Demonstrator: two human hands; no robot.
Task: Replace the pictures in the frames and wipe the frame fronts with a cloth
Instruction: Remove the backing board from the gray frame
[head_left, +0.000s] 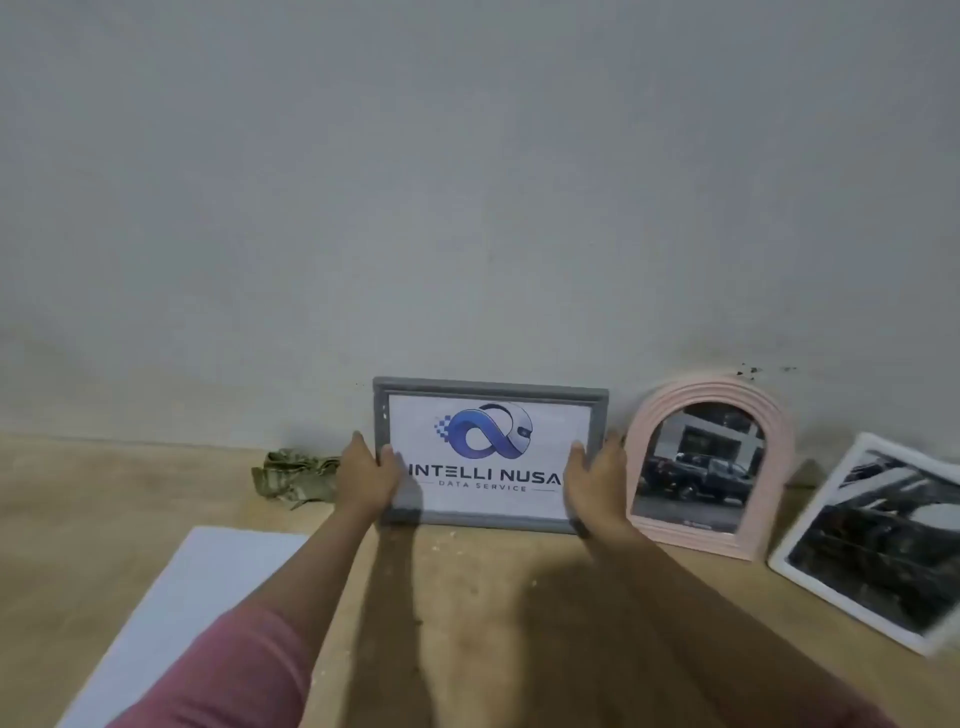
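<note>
A grey rectangular frame (491, 388) leans upright against the wall and shows a white picture with a blue logo and the words INTELLI NUSA. My left hand (370, 478) grips its left edge, thumb on the front. At the frame's right edge my right hand (597, 483) holds on, thumb across the front. A crumpled greenish cloth (293, 475) lies on the wooden floor just left of my left hand.
A pink arched frame (711, 395) with a dark street picture leans on the wall to the right. Further right a white frame (810, 551) with a dark picture stands tilted. A white sheet (192, 597) lies on the floor (467, 623) at the lower left.
</note>
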